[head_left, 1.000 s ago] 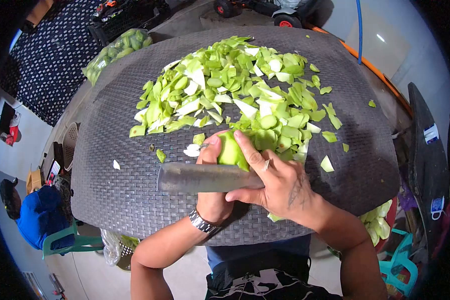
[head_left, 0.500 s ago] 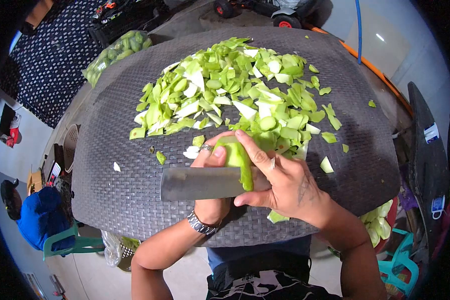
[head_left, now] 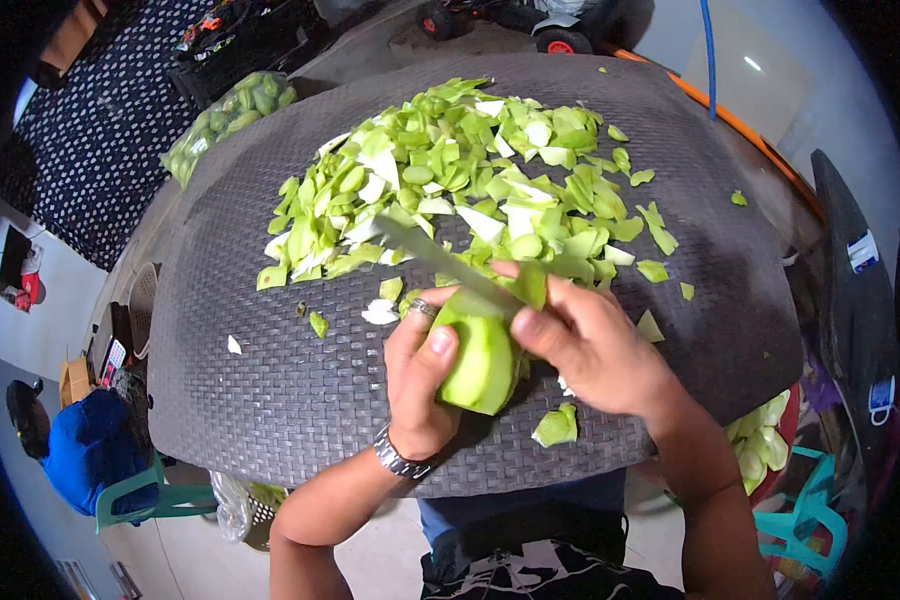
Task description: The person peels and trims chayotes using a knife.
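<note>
"As far as can be judged from this view, what is found done and left?"

"A bare, faceted face is shown on the fruit (head_left: 478, 368), which is held just above the near part of the bench (head_left: 270, 400). Its underside is hidden, so skin left there cannot be confirmed. A strip of peel (head_left: 532, 285) is seen at the knife (head_left: 445, 265). Peelings (head_left: 420, 190) are heaped over the bench's far half. Pale fruits (head_left: 760, 445) are noted beyond the near right edge, and green fruits (head_left: 245, 100), apparently uncut, in a bag (head_left: 182, 165) at far left."

"How are the hands posed?"

"The fruit is clasped by the left hand (head_left: 420, 365), its fingers curled round one side. The knife is gripped by the right hand (head_left: 605, 355), its fingers closed, the handle hidden, the blade pointed forward and left across the fruit's far end. Both forearms are extended over the near edge."
</note>
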A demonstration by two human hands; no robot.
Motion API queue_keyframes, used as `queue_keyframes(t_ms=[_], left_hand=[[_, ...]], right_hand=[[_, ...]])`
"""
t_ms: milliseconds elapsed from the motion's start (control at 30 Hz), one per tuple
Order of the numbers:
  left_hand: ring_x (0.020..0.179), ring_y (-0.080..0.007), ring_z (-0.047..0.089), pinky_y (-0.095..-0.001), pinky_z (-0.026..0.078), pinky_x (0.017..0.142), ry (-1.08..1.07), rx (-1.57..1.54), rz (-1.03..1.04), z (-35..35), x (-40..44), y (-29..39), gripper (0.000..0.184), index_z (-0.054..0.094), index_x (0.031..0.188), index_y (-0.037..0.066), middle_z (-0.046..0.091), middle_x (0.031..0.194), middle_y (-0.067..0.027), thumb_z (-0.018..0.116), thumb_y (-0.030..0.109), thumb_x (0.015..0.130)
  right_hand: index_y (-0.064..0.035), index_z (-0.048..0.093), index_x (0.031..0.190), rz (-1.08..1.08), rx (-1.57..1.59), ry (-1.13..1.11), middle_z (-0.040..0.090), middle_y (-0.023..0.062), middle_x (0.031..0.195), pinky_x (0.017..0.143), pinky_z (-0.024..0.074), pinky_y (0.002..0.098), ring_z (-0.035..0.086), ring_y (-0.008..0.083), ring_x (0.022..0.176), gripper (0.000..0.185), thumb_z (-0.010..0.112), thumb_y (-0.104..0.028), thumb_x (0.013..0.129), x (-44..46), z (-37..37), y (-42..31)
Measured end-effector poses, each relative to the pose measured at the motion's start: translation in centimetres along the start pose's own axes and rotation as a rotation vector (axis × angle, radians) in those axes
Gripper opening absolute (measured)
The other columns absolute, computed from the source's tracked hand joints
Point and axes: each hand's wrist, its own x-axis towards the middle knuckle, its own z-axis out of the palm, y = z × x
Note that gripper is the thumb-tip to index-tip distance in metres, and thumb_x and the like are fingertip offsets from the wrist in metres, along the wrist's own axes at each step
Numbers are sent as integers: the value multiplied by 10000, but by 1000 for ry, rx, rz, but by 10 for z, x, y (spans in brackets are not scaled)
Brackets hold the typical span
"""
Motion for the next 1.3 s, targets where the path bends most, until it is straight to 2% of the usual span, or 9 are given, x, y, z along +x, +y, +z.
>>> queue_keyframes(t_ms=[133,300,433,533,700,800,1033,1233,1300], left_hand=[[1008,-304,697,-422,585,827,-15,-302,-209,4,2,12,614,580,1276,35,695,1116,-182,524,564,969],[1130,-365,683,-522,541,1017,253,-513,-258,-11,16,-9,592,610,1302,66,695,1228,-185,451,551,1000],[1103,-317,711,-482,548,1027,-20,-666,-404,-18,19,6,578,660,1259,66,722,1221,-167,425,543,1031],[1068,-292,726,-456,569,998,-63,-622,-360,-9,15,13,558,667,1240,76,735,1182,-155,410,540,1065],[1101,-256,697,-423,578,976,26,-319,-262,-19,14,-15,581,594,1334,44,681,1215,-180,296,493,1118],[992,-283,739,-448,589,955,64,-309,-206,-24,15,-24,601,670,1209,70,745,1094,-151,376,578,1080],[1014,-277,721,-443,582,944,103,-268,-183,-15,11,-18,599,625,1265,65,714,1138,-155,405,586,1068],[1032,-272,706,-440,575,937,94,-206,-170,-3,5,-5,609,582,1320,61,685,1181,-156,429,590,1059],[1037,-272,702,-441,573,940,73,-155,-143,4,5,0,614,558,1352,62,674,1204,-154,434,587,1058]], right_hand=[[95,464,1468,373,-3,-29,724,297,1078,928,548,424,731,373,1091,940,567,-700,978,3,-17,-16],[53,324,1575,-12,-401,47,717,310,1015,784,597,481,757,415,904,1125,699,-729,858,-2,3,-12],[25,347,1585,-422,-562,67,703,271,1044,827,588,460,739,395,932,1136,781,-676,803,-10,25,-6],[62,412,1544,-381,-605,28,681,282,1225,995,549,467,701,419,1121,1127,780,-692,792,-11,27,-10],[51,401,1558,-441,-630,88,707,242,1061,849,596,431,743,377,953,1125,775,-687,796,-10,32,0],[34,402,1567,-499,-635,133,689,210,932,736,604,403,741,337,813,1109,768,-682,803,-8,34,3],[-10,412,1580,-492,-659,120,610,151,795,638,591,394,687,306,658,1060,748,-671,822,-9,36,-1],[-45,419,1587,-459,-705,100,624,162,856,701,596,408,704,322,747,1016,726,-665,844,-7,28,0],[-6,393,1587,-366,-626,33,677,218,1027,838,587,430,724,369,916,1034,733,-651,853,-9,25,-6]])
